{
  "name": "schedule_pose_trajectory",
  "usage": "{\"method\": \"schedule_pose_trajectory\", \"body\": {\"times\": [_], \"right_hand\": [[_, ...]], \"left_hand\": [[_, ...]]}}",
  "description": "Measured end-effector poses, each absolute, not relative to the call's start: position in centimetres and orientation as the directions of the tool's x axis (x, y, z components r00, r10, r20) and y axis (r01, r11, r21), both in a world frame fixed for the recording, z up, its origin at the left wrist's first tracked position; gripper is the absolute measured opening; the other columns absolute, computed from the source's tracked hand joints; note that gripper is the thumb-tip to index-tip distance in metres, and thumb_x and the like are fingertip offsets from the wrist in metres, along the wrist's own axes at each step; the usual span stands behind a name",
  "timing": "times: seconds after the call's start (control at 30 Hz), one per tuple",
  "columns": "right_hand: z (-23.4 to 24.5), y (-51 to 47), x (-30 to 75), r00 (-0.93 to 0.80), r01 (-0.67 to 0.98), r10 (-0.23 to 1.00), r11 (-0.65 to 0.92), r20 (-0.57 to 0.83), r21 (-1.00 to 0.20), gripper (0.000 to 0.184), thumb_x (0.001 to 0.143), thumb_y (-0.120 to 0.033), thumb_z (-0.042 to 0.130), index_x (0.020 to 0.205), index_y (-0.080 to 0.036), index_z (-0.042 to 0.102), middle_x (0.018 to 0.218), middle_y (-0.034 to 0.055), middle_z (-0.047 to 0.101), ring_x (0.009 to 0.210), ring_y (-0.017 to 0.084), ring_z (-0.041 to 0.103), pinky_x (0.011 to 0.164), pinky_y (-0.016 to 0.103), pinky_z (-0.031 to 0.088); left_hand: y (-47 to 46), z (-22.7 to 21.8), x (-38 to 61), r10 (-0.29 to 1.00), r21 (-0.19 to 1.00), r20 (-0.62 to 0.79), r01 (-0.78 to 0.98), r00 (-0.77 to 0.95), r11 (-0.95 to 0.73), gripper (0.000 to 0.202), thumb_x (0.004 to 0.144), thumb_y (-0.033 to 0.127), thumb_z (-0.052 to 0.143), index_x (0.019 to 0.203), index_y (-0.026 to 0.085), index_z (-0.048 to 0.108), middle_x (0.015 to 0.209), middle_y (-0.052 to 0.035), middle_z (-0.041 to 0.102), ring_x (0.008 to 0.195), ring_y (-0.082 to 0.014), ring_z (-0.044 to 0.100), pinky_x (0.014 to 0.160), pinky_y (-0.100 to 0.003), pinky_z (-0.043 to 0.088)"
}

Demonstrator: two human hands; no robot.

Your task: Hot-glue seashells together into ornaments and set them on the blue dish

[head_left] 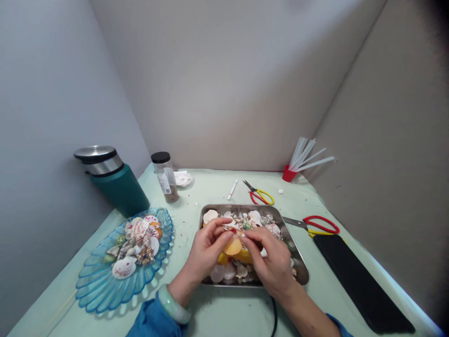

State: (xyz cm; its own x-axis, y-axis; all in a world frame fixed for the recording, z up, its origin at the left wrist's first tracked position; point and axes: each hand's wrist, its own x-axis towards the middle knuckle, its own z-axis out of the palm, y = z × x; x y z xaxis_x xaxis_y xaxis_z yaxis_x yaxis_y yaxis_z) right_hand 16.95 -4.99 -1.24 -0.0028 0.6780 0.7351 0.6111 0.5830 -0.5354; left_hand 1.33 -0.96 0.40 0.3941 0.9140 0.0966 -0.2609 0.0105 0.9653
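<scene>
Both hands are together above a metal tray [302,276] filled with assorted seashells. My left hand [207,245] is closed, thumb and fingers pinching an orange-yellow shell [232,246], with small reddish and whitish bits at its upper edge. My right hand [271,255] meets it from the right, thumb and forefinger pinched at those bits. A small whitish piece shows at the right fingertips, too small to name. Below the held shell, a bright yellow object [243,255] lies in the tray, largely hidden by the hands.
A blue scalloped dish [101,288] of shells stands left, by a teal bottle [121,189] and a black-lidded jar [166,180]. Behind the tray lie a white pen [232,190] and small scissors [259,193]. Right are larger scissors [315,224], a black slab [361,281] and a red cup [289,175] of translucent sticks.
</scene>
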Motion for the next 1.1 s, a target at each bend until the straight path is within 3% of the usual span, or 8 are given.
{"method": "schedule_pose_trajectory", "body": {"times": [0.43,0.63,1.1], "right_hand": [[-1.35,-5.09,17.04,-0.026,0.601,0.654,0.615,0.756,-0.511,0.014,0.084,-0.008,0.057,0.092,-0.019,0.057,0.079,0.0025,0.062,0.071,0.014,0.058,0.064,0.026,0.045],[-1.28,-5.1,16.98,-0.021,0.627,0.758,0.518,0.652,-0.582,0.002,0.088,-0.017,0.054,0.086,-0.019,0.055,0.073,0.0003,0.058,0.059,0.012,0.052,0.057,0.024,0.04],[-0.52,-5.44,17.03,-0.113,0.587,0.795,0.537,0.596,-0.606,0.023,0.091,-0.017,0.042,0.068,-0.019,0.045,0.061,-0.0028,0.045,0.054,0.01,0.045,0.054,0.023,0.032]], "left_hand": [[-0.7,-0.3,1.17,0.896,0.976,0.025,-0.204,0.443,0.074,0.022,0.08,0.036,0.062,0.079,0.015,0.057,0.063,0.0015,0.063,0.051,-0.0122,0.062,0.047,-0.022,0.052],[-0.87,0.04,1.25,0.912,0.977,0.025,-0.205,0.41,0.065,0.022,0.079,0.036,0.064,0.081,0.014,0.059,0.066,0.0014,0.063,0.051,-0.0114,0.061,0.049,-0.023,0.054],[-0.88,0.14,0.91,0.879,0.983,0.02,-0.17,0.477,0.07,0.023,0.079,0.037,0.063,0.082,0.015,0.06,0.065,-0.0002,0.065,0.046,-0.0121,0.061,0.044,-0.021,0.049]]}}
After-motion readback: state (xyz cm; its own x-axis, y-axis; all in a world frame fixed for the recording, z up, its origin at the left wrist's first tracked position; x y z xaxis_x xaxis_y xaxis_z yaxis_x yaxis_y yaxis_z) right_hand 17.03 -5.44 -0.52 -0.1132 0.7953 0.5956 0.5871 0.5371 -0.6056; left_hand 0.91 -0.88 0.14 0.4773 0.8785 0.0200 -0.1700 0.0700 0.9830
